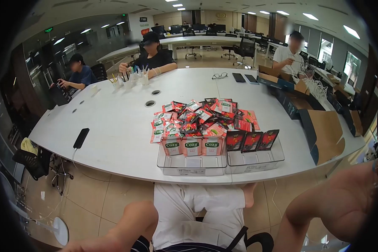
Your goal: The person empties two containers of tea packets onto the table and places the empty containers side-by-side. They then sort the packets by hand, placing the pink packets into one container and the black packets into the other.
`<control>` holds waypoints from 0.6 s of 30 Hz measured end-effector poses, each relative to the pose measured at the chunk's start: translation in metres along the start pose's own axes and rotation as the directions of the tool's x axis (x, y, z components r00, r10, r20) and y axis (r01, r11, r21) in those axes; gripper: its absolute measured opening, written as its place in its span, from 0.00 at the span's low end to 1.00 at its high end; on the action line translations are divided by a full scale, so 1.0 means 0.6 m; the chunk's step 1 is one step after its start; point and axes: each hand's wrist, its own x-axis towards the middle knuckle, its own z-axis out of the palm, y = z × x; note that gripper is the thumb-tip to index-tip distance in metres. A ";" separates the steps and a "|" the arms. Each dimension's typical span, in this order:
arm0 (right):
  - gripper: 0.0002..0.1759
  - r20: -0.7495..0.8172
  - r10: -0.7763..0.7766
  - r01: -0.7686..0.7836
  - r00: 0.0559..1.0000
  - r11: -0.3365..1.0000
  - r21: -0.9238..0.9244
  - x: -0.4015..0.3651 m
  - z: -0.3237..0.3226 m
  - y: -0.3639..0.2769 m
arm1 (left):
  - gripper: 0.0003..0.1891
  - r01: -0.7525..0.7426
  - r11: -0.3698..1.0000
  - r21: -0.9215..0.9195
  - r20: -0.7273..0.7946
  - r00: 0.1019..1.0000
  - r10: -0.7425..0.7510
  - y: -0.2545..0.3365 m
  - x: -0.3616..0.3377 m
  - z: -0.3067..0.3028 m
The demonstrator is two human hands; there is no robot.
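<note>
Neither of my hands shows. My left arm point(128, 222) is bent at the lower left and runs out of the frame. My right forearm point(340, 201) looms large at the right edge, with what looks like a beaded bracelet near the wrist. In front of me stand two clear plastic trays. Upright in the left tray point(192, 170) are three pink-and-white Cozy packets point(192, 147). The right tray point(256, 164) holds three black-and-red packets point(252, 141) in its back row. Behind them lies a mixed heap of both kinds of packets point(201, 115).
A black phone point(82, 138) with a cable lies at left. Pen cups point(143, 79), glasses point(219, 76) and two phones point(238, 77) sit farther back. Open cardboard boxes point(323, 130) line the right side. Three people sit around the table point(113, 122); one handles white cables point(315, 88).
</note>
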 end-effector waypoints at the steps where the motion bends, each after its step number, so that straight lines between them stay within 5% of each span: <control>1: 0.18 -0.003 -0.004 0.004 1.000 1.000 -0.001 0.003 0.000 0.000 | 0.16 -0.035 0.999 -0.005 -0.048 0.998 0.034 0.003 0.000 -0.007; 4: 0.17 -0.002 -0.017 0.017 1.000 1.000 0.003 0.009 0.001 -0.001 | 0.07 0.000 1.000 0.027 -0.313 0.950 0.009 -0.008 0.000 -0.015; 6: 0.17 -0.001 -0.026 0.026 1.000 1.000 0.007 0.013 0.003 0.001 | 0.09 0.262 0.961 -0.093 -0.290 0.916 -0.278 -0.030 -0.010 -0.020; 8: 0.17 0.003 -0.032 0.032 0.999 0.999 0.004 0.016 0.005 0.001 | 0.07 0.575 0.789 -0.217 -0.178 0.771 -0.611 -0.056 -0.010 0.005; 11: 0.17 0.007 -0.038 0.038 0.999 0.999 0.002 0.018 0.009 0.001 | 0.08 0.787 0.490 -0.376 0.051 0.545 -0.837 -0.078 -0.032 0.050; 13: 0.17 0.006 -0.037 0.037 0.999 0.999 0.006 0.018 0.013 0.002 | 0.08 0.834 0.292 -0.468 0.210 0.426 -0.880 -0.084 -0.067 0.075; 18: 0.16 0.016 -0.039 0.039 0.999 0.999 -0.002 0.012 0.016 0.006 | 0.08 0.806 -0.063 -0.588 0.489 0.293 -0.821 -0.069 -0.163 0.122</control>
